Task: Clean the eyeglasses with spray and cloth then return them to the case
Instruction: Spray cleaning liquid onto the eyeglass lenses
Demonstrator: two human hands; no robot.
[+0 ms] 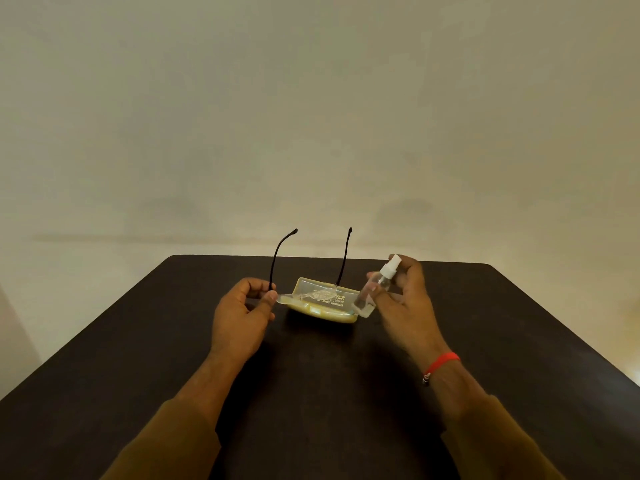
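My left hand (pixel 242 310) pinches the left corner of the eyeglasses (pixel 277 258), whose clear lenses face me and whose two black temple arms point up and away. Behind and under the lenses lies the open yellowish translucent case (pixel 322 311) on the table. My right hand (pixel 405 299) holds a small clear spray bottle (pixel 375 285) with a white nozzle, tilted, its base close to the right lens. No cloth can be made out.
The dark brown table (pixel 318 375) fills the lower view, with its far edge just behind the case. A plain beige wall (pixel 311 116) stands beyond it. A red thread band (pixel 441 363) circles my right wrist.
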